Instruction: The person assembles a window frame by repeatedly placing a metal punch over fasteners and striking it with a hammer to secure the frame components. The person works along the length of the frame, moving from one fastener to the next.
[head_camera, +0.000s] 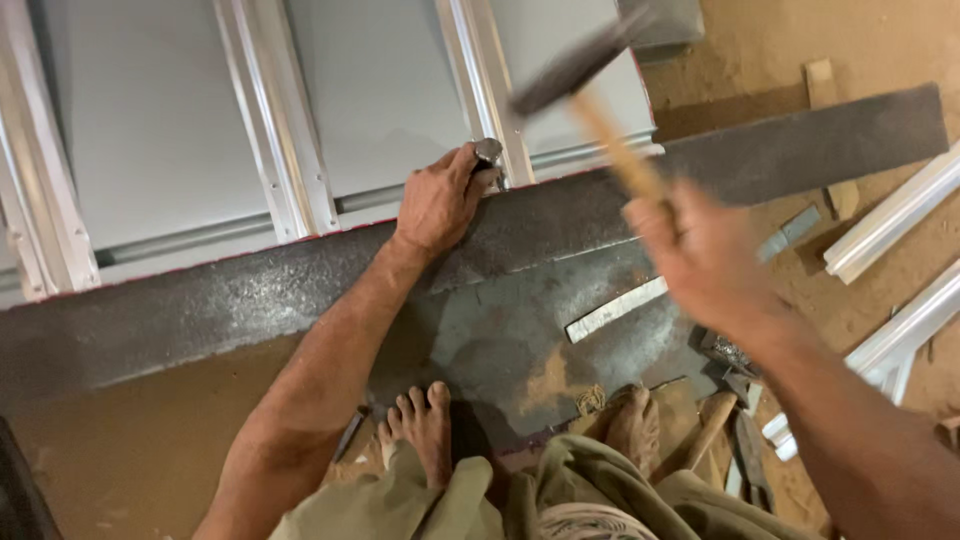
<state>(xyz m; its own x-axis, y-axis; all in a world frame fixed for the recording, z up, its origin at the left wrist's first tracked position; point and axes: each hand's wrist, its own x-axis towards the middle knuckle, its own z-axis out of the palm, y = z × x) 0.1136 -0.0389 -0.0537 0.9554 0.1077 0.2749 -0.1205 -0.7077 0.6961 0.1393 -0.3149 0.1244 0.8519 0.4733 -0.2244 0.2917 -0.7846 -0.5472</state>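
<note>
You are mid-swing: your right hand (705, 255), at right of centre in the frame, is clenched around the wooden handle of a hammer (590, 85), whose dark head blurs up near the top edge. Your left hand (438, 200), just above centre, pinches a short metal punch (488, 153) upright against the edge of the grey sheet-metal panel (380, 100), where a raised aluminium rib (490, 90) meets the long dark steel bar (250, 295) that runs across the frame. Judging by this, the blow has to land squarely on the punch's head, and your left fingers, wrapped right beside it, are what is most exposed. Below, your bare feet (425, 420) rest on a dark steel plate (540, 340); loose aluminium profiles (890, 220) lie on the sandy floor at right.
</note>
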